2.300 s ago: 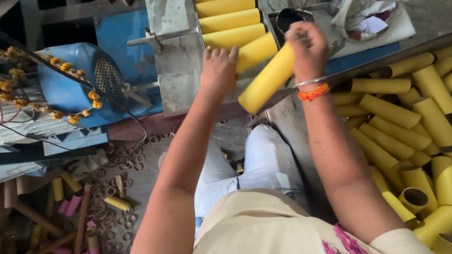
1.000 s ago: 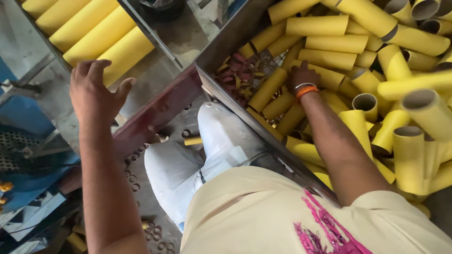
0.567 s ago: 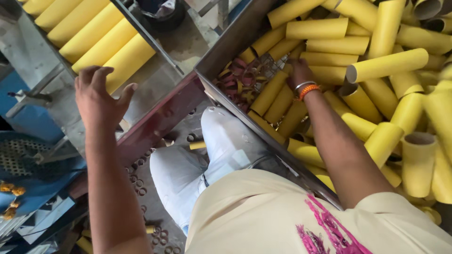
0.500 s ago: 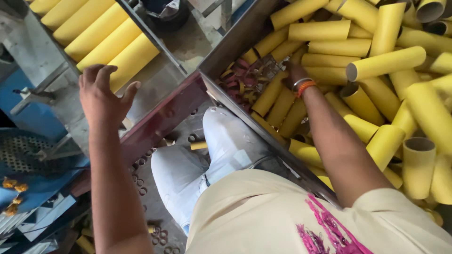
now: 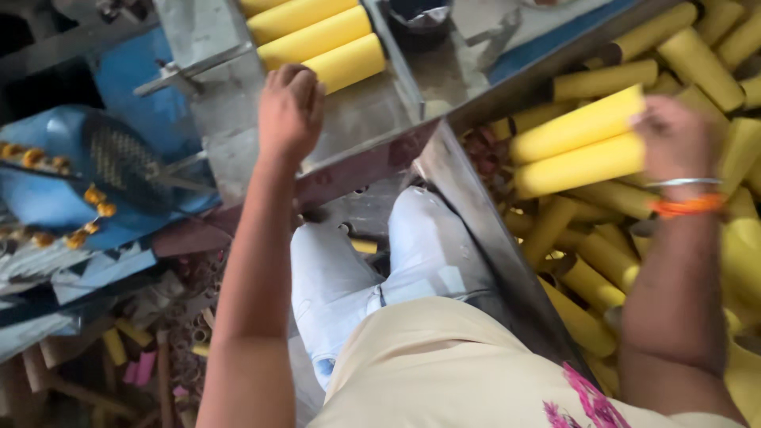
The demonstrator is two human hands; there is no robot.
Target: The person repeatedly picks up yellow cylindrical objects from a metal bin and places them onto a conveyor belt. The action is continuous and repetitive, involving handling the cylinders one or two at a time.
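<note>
My right hand [image 5: 674, 139] grips two yellow cardboard tubes [image 5: 579, 147] side by side, lifted above the bin of loose yellow tubes [image 5: 602, 277] on my right. An orange band and a thin metal bangle circle that wrist. My left hand [image 5: 291, 107] rests with curled fingers on the grey metal tray [image 5: 357, 119], just left of a row of yellow tubes [image 5: 317, 36] lying side by side on it. My left hand holds nothing.
A blue machine part with a black mesh disc [image 5: 119, 162] stands at the left. Scraps and short tube offcuts [image 5: 127, 349] litter the floor at lower left. The bin's metal edge [image 5: 491, 254] runs beside my white-trousered knee [image 5: 412, 230].
My right hand has come up out of the bin with two yellow tubes in it. My left hand has gone from open fingers over the tray to resting curled beside the row of tubes.
</note>
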